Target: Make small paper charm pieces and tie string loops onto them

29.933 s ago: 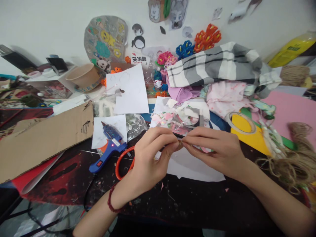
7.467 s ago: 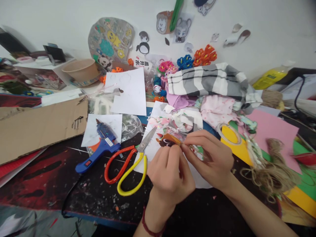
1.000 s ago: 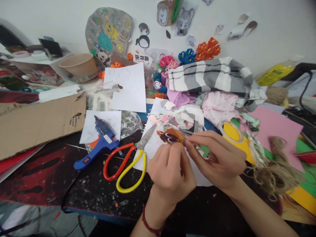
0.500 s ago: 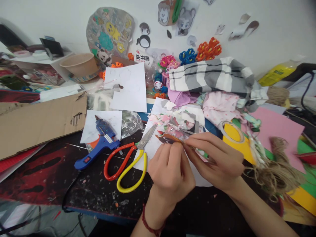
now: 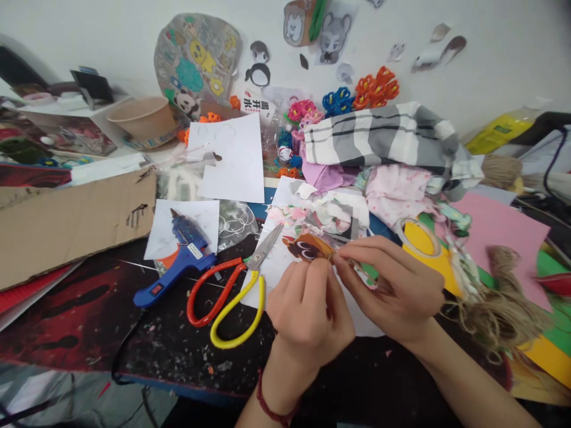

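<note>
A brown cartoon-face cutout point(image 5: 308, 245) with large black-and-white eyes shows just beyond my fingertips. My left hand point(image 5: 307, 306) is closed in a pinch on its near edge, its knuckles hiding part of it. Thumb and fingers of my right hand point(image 5: 392, 285) pinch the cutout's right side, close to my left fingertips. A thin light strand seems to pass between the fingers, too small to name. Left of my hands lie scissors point(image 5: 256, 261) with one red and one yellow handle, blades partly apart. Under the cutout are white paper point(image 5: 282, 249) and colourful scraps point(image 5: 339, 214).
A blue glue gun point(image 5: 178, 270) rests on paper at left, beside a cardboard piece point(image 5: 75, 226). To the right are a tape roll point(image 5: 418, 238), jute twine point(image 5: 504, 297) and pink paper point(image 5: 504, 232). Checked cloth point(image 5: 379, 137) lies at the back.
The cutout has tilted so that more of its face and both eyes show now. Both hands stay nearly in place, the right one shifted very slightly.
</note>
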`<state>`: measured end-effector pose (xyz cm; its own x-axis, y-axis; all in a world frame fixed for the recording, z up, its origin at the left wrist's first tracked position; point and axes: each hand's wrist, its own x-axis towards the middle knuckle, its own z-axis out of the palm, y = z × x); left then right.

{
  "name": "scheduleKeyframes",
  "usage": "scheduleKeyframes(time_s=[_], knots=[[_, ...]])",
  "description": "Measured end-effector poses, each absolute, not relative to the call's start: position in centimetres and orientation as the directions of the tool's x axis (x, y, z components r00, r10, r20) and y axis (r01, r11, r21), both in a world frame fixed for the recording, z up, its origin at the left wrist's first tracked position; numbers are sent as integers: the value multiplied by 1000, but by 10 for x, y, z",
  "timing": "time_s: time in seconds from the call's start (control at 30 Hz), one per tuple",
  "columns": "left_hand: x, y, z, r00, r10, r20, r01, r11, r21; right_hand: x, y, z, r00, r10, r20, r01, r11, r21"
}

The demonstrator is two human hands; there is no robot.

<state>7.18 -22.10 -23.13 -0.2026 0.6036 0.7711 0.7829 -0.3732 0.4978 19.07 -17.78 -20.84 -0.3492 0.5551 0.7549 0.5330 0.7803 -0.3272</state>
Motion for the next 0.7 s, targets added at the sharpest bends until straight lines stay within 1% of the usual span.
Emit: scheduleKeyframes(time_s=[0.3, 0.5, 0.7], knots=[[71, -220, -231, -202, 610, 766, 789, -362, 496, 190, -178, -208, -388, 512, 767, 479, 822, -307], [71, -222, -231, -207, 599, 774, 773, -385, 505, 191, -179, -206, -354, 548, 758, 533, 784, -318], [71, -222, -231, -208, 603, 770, 778, -375, 504, 190, -179, -205, -352, 543, 762, 535, 785, -312]])
